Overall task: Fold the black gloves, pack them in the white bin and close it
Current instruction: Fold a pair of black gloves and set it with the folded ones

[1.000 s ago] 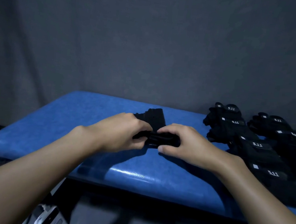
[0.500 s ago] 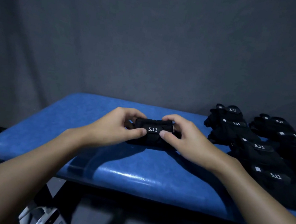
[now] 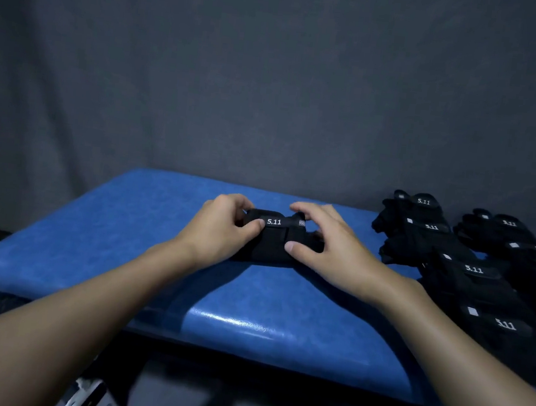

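Glove [image 3: 273, 238] – btwn left hand [image 3: 220, 231], right hand [image 3: 334, 248].

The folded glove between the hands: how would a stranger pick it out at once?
Find the blue padded bench. At its middle, the left hand and right hand grip a black bundle, the folded glove. Unlike the loose gloves spread at the right, it is doubled up and held.

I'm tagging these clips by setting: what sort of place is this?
Probably a staged recording or packing station: a blue padded bench against a plain grey fabric backdrop, with identical black gloves lined up.
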`<control>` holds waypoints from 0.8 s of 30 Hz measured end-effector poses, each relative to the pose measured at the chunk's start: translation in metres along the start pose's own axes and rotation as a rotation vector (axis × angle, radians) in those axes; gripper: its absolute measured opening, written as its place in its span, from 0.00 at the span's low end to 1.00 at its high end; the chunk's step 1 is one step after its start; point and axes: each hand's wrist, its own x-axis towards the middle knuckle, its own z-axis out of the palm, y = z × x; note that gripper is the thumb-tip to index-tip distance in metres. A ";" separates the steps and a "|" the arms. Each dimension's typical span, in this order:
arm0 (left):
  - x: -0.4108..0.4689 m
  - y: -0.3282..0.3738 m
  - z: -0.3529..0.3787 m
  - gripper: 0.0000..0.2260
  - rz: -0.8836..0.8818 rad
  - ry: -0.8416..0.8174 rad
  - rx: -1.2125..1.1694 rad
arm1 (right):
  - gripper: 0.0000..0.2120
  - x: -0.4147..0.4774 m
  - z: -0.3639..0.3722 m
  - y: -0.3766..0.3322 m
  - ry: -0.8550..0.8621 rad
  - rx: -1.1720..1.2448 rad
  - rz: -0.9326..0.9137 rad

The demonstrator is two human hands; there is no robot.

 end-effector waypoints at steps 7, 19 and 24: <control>-0.002 0.005 0.001 0.07 -0.005 -0.012 0.034 | 0.29 0.000 0.001 0.003 -0.036 -0.065 0.029; -0.004 -0.011 -0.006 0.12 0.184 -0.173 0.190 | 0.34 0.002 0.002 0.001 -0.057 -0.143 0.053; -0.002 -0.010 -0.002 0.14 0.189 -0.148 0.241 | 0.33 -0.001 -0.003 0.002 -0.078 -0.150 0.039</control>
